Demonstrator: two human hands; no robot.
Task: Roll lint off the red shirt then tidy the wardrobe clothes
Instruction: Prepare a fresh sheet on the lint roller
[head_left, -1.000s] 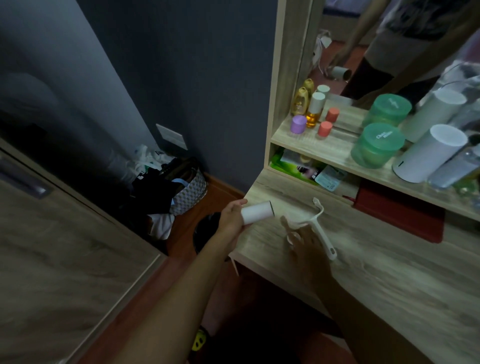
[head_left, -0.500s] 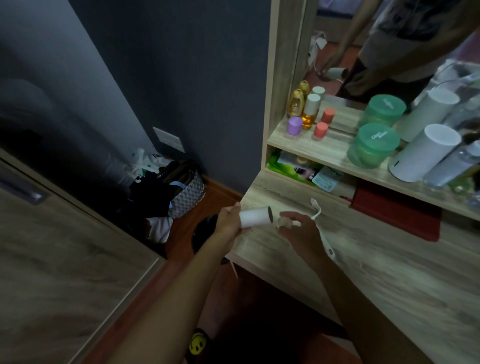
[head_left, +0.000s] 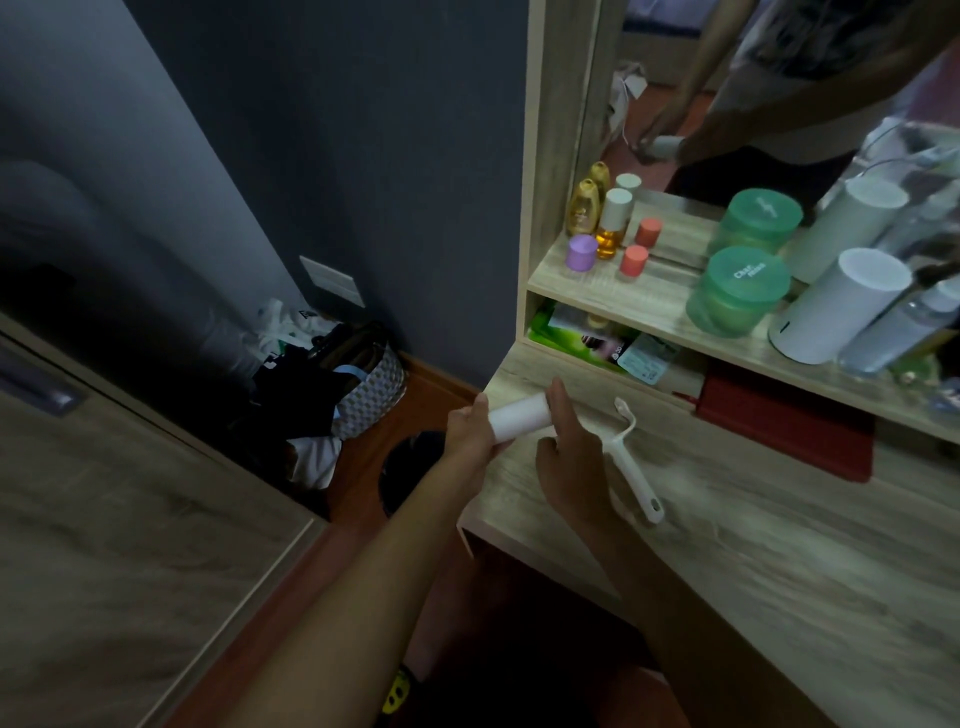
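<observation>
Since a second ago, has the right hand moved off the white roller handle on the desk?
Yes. The right hand has shifted left, away from the roller handle lying on the desk, and now touches the sticky roll gripped in the left hand.

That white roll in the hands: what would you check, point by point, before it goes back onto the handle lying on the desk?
1. Roll held firmly: ok. The left hand grips one end of the white roll.
2. Other end steadied: ok. The right hand has fingers on it.
3. Handle within reach: ok. The white handle lies on the desk beside the right hand.
4. Handle picked up: not ok, no hand holds it.
5. Sticky surface clean: cannot tell, too dim.
6. Red shirt ready: cannot tell; only a red folded thing shows under the shelf.
</observation>
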